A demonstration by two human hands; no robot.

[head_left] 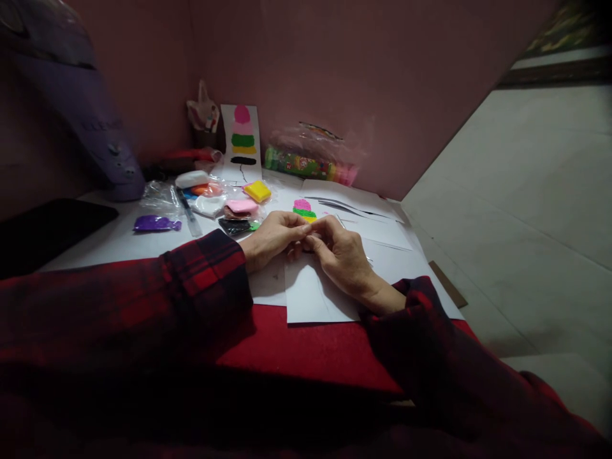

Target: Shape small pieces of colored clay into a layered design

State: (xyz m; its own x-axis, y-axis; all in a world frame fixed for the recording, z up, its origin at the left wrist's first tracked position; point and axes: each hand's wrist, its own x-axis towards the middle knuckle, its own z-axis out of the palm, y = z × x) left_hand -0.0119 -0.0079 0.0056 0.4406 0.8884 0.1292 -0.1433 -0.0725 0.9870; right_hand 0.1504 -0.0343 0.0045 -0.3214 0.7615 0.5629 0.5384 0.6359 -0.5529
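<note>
My left hand (277, 239) and my right hand (342, 252) meet above a white sheet of paper (310, 296), their fingers pinched together. Whatever lies between the fingertips is hidden. Just beyond them on the paper shows a clay picture (303, 209) with pink, green and yellow bands. Left of my left hand lie packets of modelling clay: a black one (233, 227), a pink one (241, 208), a yellow one (257, 190) and a purple one (157, 223).
A finished-looking card (243, 167) with stacked colour bands leans on the wall. Beside it lies a clear bag (310, 159) with colourful tubes. A purple tumbler (105, 127) and a dark flat object (52, 229) stand left. Loose papers (354, 196) lie right, over a red table (306, 350).
</note>
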